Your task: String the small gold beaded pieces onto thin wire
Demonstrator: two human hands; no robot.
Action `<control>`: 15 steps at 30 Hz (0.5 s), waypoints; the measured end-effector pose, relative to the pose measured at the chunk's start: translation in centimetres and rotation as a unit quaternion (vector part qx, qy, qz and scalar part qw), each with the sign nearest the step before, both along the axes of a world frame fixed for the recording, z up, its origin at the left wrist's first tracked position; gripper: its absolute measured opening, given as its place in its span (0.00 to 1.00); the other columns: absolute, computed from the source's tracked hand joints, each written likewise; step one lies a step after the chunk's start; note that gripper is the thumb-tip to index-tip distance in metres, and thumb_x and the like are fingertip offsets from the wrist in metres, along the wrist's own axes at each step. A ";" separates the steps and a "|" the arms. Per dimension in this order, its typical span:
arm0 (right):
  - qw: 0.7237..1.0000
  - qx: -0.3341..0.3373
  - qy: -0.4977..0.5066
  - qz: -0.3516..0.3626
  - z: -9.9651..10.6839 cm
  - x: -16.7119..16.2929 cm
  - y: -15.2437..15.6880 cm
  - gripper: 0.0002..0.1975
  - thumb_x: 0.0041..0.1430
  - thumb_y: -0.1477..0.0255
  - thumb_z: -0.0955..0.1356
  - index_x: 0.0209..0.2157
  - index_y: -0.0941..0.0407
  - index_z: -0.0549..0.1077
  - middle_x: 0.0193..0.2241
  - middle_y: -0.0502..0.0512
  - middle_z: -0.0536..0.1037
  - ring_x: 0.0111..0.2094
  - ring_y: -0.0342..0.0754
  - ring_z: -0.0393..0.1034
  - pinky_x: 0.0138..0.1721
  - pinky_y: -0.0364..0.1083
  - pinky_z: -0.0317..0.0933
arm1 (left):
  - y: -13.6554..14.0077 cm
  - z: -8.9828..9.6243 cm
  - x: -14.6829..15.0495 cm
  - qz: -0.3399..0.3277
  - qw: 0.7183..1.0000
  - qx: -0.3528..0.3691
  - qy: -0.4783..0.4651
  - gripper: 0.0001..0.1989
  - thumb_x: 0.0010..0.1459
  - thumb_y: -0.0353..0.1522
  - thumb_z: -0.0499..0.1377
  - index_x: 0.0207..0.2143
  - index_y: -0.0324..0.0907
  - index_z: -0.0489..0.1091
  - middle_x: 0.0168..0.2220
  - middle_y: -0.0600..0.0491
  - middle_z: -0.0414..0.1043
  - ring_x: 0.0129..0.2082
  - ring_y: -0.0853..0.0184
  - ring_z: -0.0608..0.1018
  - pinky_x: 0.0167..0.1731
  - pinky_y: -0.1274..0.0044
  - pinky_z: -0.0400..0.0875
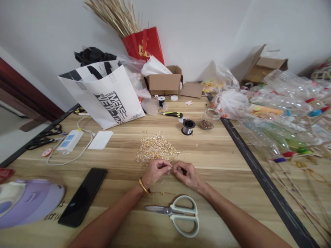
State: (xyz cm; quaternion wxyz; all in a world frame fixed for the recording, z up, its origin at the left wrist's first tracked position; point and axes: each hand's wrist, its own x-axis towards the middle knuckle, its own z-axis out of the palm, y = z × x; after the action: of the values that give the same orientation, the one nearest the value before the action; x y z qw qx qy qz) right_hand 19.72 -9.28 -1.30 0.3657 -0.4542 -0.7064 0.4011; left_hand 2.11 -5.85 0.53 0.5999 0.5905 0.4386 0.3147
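Note:
My left hand (157, 172) and my right hand (188, 175) meet fingertip to fingertip, both pinched closed. A fine, nearly clear thread (152, 196) trails down from my left hand. What the right fingertips pinch is too small to make out. Small clear beads (165, 181) show just below the fingers. Beyond the hands lies a loose pile of gold and clear beads (156, 147). Nearer to me, a thin gold chain (162, 193) rests above scissors with pale green handles (184, 216), whose blades point left.
A wire spool (188, 127), a jar of dark beads (208, 120) and a yellow-black utility knife (171, 114) sit beyond the pile. Left are a black phone (82, 197), a power strip (69, 141) and a white bag (103, 96). Plastic bottles (292, 117) crowd the right.

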 end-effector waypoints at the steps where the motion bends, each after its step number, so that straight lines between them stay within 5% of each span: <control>1: 1.000 0.000 -0.001 0.000 0.0 0.0 0.0 0.06 0.56 0.73 0.63 0.27 0.59 0.69 0.19 0.45 0.62 0.20 0.39 0.52 0.21 0.38 0.47 | 0.0 0.1 0.0 -0.001 1.000 -0.001 0.000 0.07 0.45 0.30 0.62 0.27 0.34 0.74 0.21 0.53 0.72 0.21 0.72 0.72 0.25 0.80 0.66; 15: 1.000 0.005 -0.007 -0.008 0.1 -0.1 0.0 0.07 0.56 0.72 0.63 0.28 0.59 0.70 0.18 0.45 0.62 0.19 0.39 0.53 0.21 0.38 0.48 | -0.1 0.0 0.0 -0.015 1.000 -0.007 -0.011 0.07 0.45 0.30 0.63 0.28 0.34 0.74 0.23 0.52 0.73 0.23 0.71 0.72 0.27 0.79 0.66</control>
State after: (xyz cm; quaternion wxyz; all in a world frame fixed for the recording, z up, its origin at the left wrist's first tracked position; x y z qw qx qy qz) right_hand 19.66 -9.28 -1.20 0.3666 -0.4606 -0.7072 0.3916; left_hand 2.08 -5.94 0.55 0.6140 0.5890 0.4251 0.3090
